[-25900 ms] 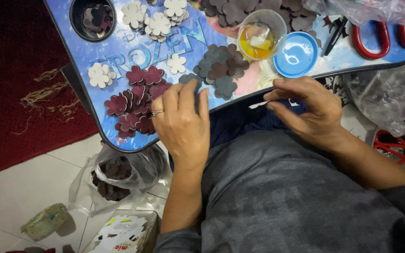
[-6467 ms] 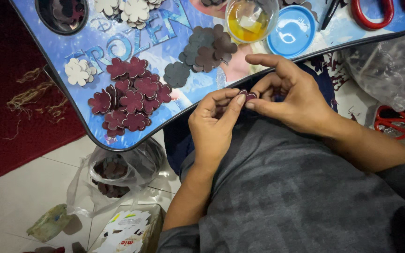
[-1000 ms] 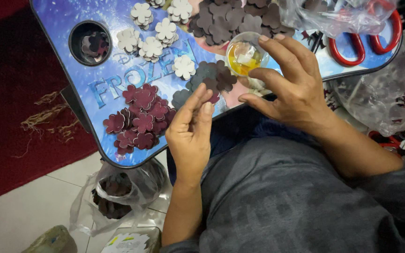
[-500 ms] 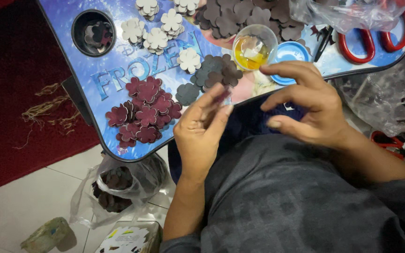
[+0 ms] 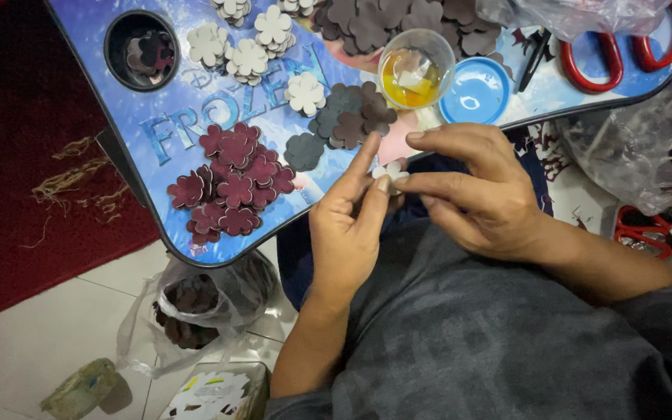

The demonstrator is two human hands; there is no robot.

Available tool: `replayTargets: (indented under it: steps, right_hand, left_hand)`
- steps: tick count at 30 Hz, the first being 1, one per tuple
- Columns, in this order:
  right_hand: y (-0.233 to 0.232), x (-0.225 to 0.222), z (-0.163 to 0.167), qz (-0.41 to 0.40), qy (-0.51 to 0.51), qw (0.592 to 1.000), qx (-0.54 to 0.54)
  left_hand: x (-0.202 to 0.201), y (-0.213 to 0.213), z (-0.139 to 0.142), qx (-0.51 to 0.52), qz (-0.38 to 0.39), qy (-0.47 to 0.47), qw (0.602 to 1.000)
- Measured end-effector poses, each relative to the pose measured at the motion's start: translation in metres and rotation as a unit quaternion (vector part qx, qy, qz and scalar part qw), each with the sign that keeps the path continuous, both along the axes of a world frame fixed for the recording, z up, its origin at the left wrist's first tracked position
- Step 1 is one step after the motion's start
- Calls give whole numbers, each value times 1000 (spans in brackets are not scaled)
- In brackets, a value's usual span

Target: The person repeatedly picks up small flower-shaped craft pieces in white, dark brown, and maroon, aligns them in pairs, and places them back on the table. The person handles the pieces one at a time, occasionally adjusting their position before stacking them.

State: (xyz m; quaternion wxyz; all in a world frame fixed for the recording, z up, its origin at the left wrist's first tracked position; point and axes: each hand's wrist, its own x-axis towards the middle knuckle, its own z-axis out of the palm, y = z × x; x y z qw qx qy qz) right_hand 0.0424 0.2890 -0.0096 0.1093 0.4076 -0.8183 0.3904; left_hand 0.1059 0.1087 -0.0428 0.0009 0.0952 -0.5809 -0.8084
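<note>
Held piece: 1 small cream flower cutout (image 5: 390, 172), flat foam or felt by the look of it, caught between my 2 hands just off the near edge of the blue lap table (image 5: 149, 155), above my lap.

Left hand (image 5: 348, 225): fingers pressed together on the cutout's left side, index finger stretched up along it, thumb tip against its lower edge. Pinching the cutout.

Right hand (image 5: 476, 190): fingertips closed on the cutout's right side, index finger laid nearly level and pointing left. Also pinching the cutout; how much of the hold each hand carries, I cannot tell.

Key relation: the cutout sits at the meeting point of both grips, left of my right palm and up and right of my left palm. Both hands touch it, so neither is nearer.

Long axis: none to speak of, the piece is round and petalled; its face looks turned up toward me.

Glue cup (image 5: 415, 71): clear, yellow liquid inside, on the table beyond my right hand, nearer that hand.

Blue lid (image 5: 474, 91): just beside the cup, on its right.

Stacks: maroon flowers (image 5: 231, 183) on the table left of my left hand, grey flowers (image 5: 348, 117) between them and the cup, cream flowers (image 5: 250, 43) farther back.

Red scissors (image 5: 624, 50): far right corner, well apart.
</note>
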Motion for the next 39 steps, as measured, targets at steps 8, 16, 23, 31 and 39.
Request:
replayTargets:
  steps: [8, 16, 23, 31, 39]
  right_hand:
    - [0, -1, -5, -16, 49, 999, 13]
    - [0, -4, -10, -6, 120, 992, 48]
    - [6, -8, -15, 15, 166, 983, 71]
    - [3, -6, -18, 12, 196, 977, 81]
    - [6, -8, -17, 4, 210, 972, 110]
  left_hand:
    - [1, -3, -2, 103, -40, -5, 994]
    - [2, -2, -1, 124, -47, -8, 991]
    - [3, -5, -3, 113, -46, -30, 992]
    - [3, -5, -12, 120, -44, -16, 992]
    - [0, -7, -11, 106, -45, -46, 992]
